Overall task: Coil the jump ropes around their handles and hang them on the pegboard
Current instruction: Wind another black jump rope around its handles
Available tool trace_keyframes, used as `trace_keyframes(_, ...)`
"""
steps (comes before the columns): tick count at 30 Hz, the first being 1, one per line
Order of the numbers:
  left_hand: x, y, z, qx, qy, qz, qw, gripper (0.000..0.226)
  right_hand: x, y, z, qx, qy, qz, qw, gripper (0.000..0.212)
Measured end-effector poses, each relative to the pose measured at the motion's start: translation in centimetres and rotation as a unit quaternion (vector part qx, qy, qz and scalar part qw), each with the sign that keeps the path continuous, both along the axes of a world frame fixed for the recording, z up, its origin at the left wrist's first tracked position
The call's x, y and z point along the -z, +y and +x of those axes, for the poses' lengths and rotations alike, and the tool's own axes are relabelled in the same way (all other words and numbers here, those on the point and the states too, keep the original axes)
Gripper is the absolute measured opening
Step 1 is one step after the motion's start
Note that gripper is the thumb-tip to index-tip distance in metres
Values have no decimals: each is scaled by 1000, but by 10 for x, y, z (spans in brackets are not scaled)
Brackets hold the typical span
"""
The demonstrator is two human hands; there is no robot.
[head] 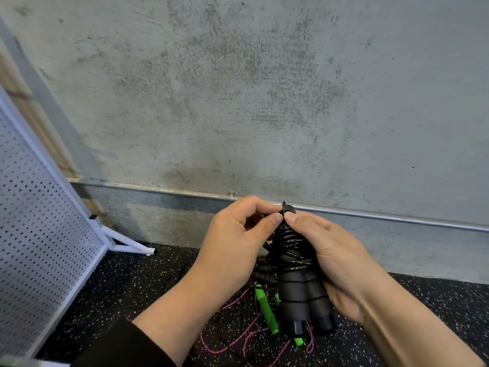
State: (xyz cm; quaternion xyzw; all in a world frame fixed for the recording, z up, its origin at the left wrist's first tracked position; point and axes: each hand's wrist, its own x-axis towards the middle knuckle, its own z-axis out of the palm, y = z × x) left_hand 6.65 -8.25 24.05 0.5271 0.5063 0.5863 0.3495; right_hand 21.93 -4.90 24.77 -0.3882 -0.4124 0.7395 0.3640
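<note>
Centrally, a black jump rope (pixel 296 260), coiled around its two paired handles (pixel 304 298), is held upright above the speckled floor (pixel 132 282). Its bundle is gripped by the right hand (pixel 341 263), while the rope's top end is pinched by the left hand (pixel 238 242). Below, green handles (pixel 266 308) and a pink rope (pixel 232 337) lie loose. A white pegboard (pixel 39 221) is seen at left.

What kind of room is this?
Probably a gym or its storage corner. The floor is black speckled rubber, the wall is bare concrete, a white pegboard stands at the left, and jump ropes lie on the floor.
</note>
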Motion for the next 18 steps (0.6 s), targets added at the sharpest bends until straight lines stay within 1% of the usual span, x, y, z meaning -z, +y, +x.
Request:
trace_keyframes(1, -1, 1, 0, 3, -7, 0, 1000, 16, -2, 0, 0, 11, -12, 16, 1000, 37)
trace_keyframes(3, -3, 5, -2, 12, -9, 5, 1000, 19, -8, -1, 0, 31, -33, 57, 997, 44)
trace_keyframes(5, -6, 7, -6, 30, 7, 6, 1000, 35, -13, -1, 1, 40, -49, 89, 994, 51)
trace_keyframes(7, -8, 9, -12, 50, 68, 11, 996, 44, -15, -2, 5, 44, -56, 98, 993, 55)
trace_keyframes(9, -8, 8, -17, 57, 158, 25, 985, 43, -17, -3, 8, 35, -67, 101, 992, 58)
trace_keyframes(10, -9, 7, -18, 57, 183, 31, 981, 41, -17, -3, 10, 28, -70, 102, 992, 58)
trace_keyframes(11, -9, 7, -18, 54, 189, 31, 980, 39, -17, -3, 10, 23, -69, 102, 992, 57)
trace_keyframes(13, -8, 5, -17, 39, 176, 30, 983, 40, -18, -4, 11, 20, -66, 100, 993, 54)
trace_keyframes(14, -9, 5, -16, 40, 153, 26, 987, 38, -19, -4, 11, 19, -66, 96, 993, 54)
trace_keyframes(16, -10, 5, -15, 51, 77, 8, 996, 33, -19, -3, 10, 20, -61, 88, 994, 52)
trace_keyframes(17, -10, 5, -14, 49, 55, 4, 997, 30, -19, -3, 9, 20, -56, 86, 995, 50)
trace_keyframes(18, -11, 5, -14, 44, 51, 3, 998, 26, -19, -3, 9, 20, -51, 85, 995, 48)
